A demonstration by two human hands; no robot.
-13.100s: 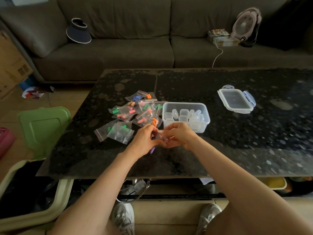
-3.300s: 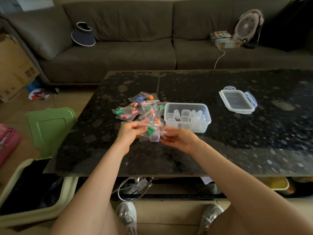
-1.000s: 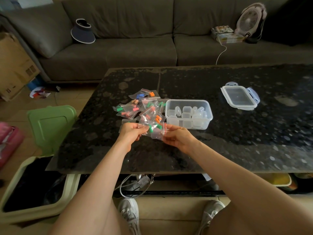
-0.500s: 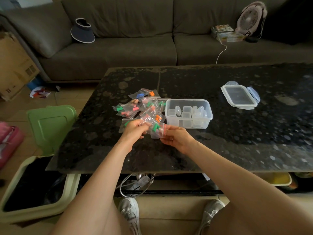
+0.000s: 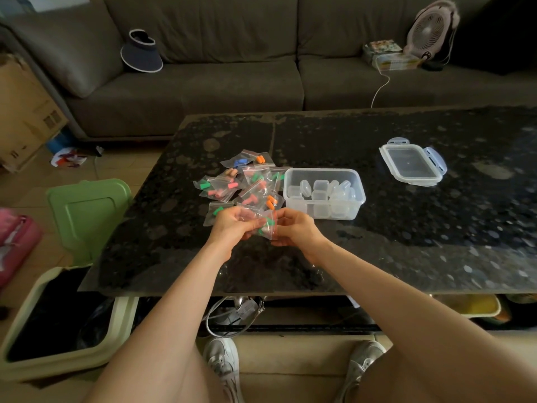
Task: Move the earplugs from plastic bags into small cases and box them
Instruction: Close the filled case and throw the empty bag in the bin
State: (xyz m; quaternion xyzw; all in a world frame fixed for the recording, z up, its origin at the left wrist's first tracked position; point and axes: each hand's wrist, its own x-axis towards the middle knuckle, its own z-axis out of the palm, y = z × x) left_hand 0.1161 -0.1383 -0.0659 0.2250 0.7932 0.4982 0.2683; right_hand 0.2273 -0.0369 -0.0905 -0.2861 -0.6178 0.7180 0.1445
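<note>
Left hand (image 5: 232, 226): fingers curled, pinching the left edge of a small plastic bag (image 5: 271, 231) just above the worktop (image 5: 421, 242).
Right hand (image 5: 293, 228): fingers bent inward, gripping the same bag by its right edge, opposite the other hand.
Bag in hand: the small plastic bag is clear and crumpled, stretched between both hands near the front of the worktop. Green earplugs (image 5: 269, 221) show through it. From where I stand I can't tell whether its seal is open.
Pile of bags (image 5: 247, 181): more clear bags lie heaped just behind the hands, overlapping one another, with orange, pink, green and blue plugs inside. One with a green plug lies flat just left of the left hand.
Clear box (image 5: 358, 209): an open plastic tub on the worktop, touching the right side of the pile and just behind the right hand.
Small cases (image 5: 319, 189): see-through cases jumbled inside the tub, some on edge.
Box lid (image 5: 411, 162): lies flat, well to the right of the tub, with its clips folded out.
Worktop surface: dark, speckled and glossy.
Sofa (image 5: 218, 82): grey, behind the worktop, carrying a dark visor hat (image 5: 142, 52) on the left and a small fan (image 5: 430, 27) on the right.
Floor at left: a green lid (image 5: 87, 210) beside an open bin (image 5: 122, 330).
</note>
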